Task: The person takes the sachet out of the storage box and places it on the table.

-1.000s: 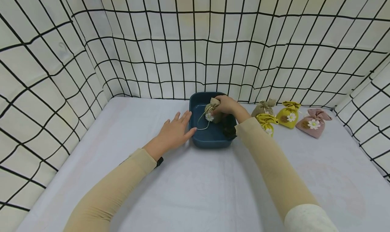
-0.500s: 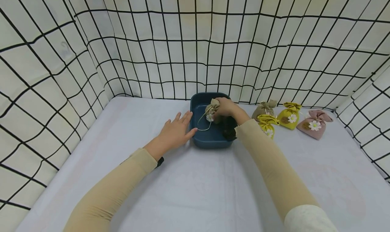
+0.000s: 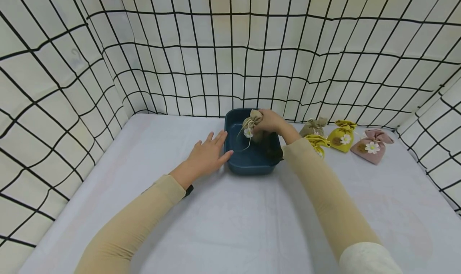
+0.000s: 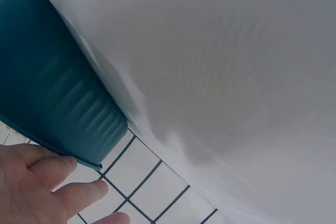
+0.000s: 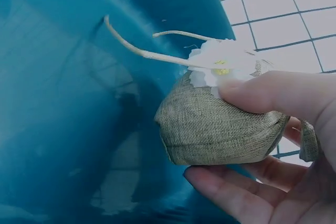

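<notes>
Gripping olive sachet (image 3: pixel 253 126) w/ right hand (image 3: pixel 269 121) over tub (image 3: pixel 248 162).

Head view: looked forward and down from above the table (image 3: pixel 230 226), wide, taking in both arms, the tub (image 3: pixel 248 162) and the grid walls. Left wrist view: very close, low by the table, faced the tub's (image 4: pixel 52 93) outer wall. Right wrist view: very close, faced into the tub (image 5: pixel 63 103) at the held pouch (image 5: pixel 215 129). Shared by all three: the tub.
</notes>
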Demonstrator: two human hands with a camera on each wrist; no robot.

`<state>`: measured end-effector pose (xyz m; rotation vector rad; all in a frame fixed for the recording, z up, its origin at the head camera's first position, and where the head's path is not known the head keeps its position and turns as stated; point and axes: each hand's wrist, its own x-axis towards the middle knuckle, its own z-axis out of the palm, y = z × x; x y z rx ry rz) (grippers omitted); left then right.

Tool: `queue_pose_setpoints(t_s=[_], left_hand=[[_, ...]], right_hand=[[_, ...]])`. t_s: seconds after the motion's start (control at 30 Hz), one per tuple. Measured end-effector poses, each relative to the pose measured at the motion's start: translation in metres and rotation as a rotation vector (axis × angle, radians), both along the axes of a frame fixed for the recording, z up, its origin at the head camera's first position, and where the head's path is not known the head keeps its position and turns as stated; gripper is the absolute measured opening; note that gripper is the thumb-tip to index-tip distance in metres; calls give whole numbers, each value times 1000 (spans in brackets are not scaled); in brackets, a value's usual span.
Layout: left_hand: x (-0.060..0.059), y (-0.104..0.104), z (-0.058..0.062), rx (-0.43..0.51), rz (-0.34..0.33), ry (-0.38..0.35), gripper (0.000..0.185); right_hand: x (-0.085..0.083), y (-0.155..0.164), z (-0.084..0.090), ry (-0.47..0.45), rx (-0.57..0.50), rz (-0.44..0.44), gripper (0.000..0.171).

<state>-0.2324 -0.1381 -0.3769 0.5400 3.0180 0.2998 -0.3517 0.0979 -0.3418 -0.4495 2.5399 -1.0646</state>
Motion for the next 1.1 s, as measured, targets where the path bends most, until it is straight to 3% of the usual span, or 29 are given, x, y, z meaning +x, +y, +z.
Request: queue_pose_setpoints(t_s=[0.27,0.5,0.73,0.9,1.1], left_hand=[[-1,-2,-2,1,9,-5,77],[-1,-2,-1,11,8,-11,77],[-1,-1,0,20,8,-5,78],[0,-2,0,20,10,-16,78],[-1,-2,-1,17,8,-18,78]], right_hand=[[3,5,13,-46,-127,-24,66],[5,11,17,-74,-167,-62,70],[13,20,24,-51,-195,-32,65],[17,25,27,-61,-215,-35,72],[23,31,28,-66,-264,-58,56]])
